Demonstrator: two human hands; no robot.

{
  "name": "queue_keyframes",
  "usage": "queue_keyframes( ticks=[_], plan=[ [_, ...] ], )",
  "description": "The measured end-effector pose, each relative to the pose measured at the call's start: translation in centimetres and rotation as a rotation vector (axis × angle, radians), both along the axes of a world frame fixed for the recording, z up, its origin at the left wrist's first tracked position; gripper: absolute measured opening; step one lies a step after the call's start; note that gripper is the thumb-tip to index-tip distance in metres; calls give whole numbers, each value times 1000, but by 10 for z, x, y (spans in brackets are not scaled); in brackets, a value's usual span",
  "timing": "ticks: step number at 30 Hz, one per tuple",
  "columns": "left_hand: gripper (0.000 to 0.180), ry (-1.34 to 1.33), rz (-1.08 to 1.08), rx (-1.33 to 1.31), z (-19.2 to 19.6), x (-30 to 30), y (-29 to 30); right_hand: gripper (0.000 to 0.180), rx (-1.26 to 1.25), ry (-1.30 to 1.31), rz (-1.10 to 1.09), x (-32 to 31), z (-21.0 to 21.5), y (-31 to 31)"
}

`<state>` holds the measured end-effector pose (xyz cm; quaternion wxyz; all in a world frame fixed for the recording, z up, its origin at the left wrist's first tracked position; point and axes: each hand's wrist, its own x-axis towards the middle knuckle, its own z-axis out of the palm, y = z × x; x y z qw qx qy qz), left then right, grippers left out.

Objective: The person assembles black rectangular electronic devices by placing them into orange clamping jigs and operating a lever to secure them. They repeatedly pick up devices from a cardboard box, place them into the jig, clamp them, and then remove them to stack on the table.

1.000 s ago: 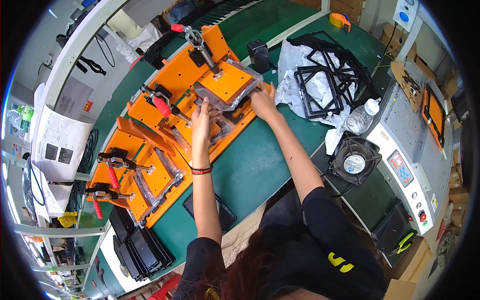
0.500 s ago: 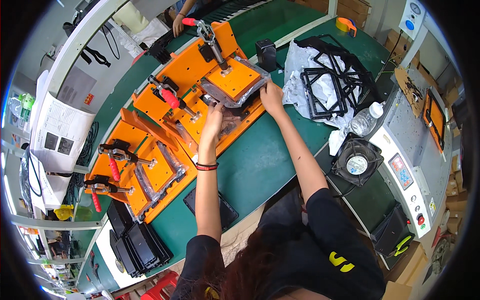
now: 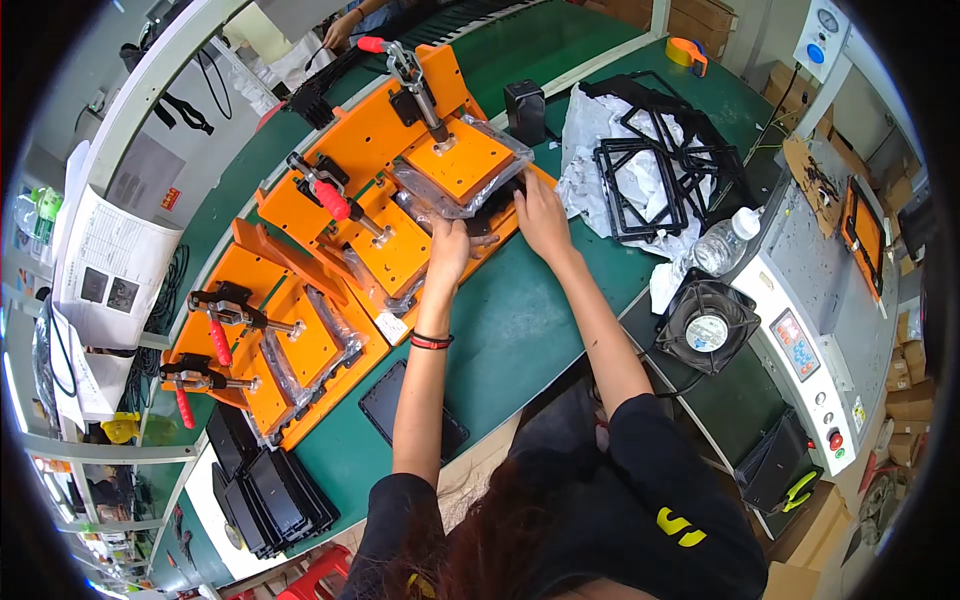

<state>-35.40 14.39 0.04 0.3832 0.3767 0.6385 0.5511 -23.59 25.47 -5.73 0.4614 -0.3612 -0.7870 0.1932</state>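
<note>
An orange clamping fixture (image 3: pixel 370 262) stands on the green bench. Its right-hand press plate (image 3: pixel 462 158) has clear plastic film around its edges. My left hand (image 3: pixel 449 250) is closed at the plate's near left corner, and what its fingers hold is hidden. Beneath the plate's near right edge lies a flat black part (image 3: pixel 497 208), mostly covered by the plate, film and hands. My right hand (image 3: pixel 543 215) grips its right end with bent fingers. To the left, a second orange fixture (image 3: pixel 290 350) has red-handled toggle clamps.
Black panels (image 3: pixel 275 500) are stacked at the lower left; a single black panel (image 3: pixel 385 400) lies beside my left forearm. Black frames (image 3: pixel 640 190) rest on white wrapping at the right, near a clear bottle (image 3: pixel 722 245) and a fan (image 3: pixel 705 325). Another person's hand (image 3: pixel 343 28) shows at the back.
My left hand has moved slightly right and down, nearer to my right hand, while the right has shifted a little down and left. More of the black part shows between them.
</note>
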Motion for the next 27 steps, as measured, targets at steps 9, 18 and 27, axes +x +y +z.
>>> queue_keyframes(
  ticks=[9, 18, 27],
  plan=[
    [47, -41, 104, 78, 7, 2, -9, 30, -212, 143, 37, 6, 9, -4],
    [30, 44, 317, 140, 1, -36, 17, 22, -1098, 989, 704, -26, 7, -13],
    [14, -746, 332, 364, -7, -43, 15, 31, -1104, 889, 477, -19, -17, -6]
  ],
)
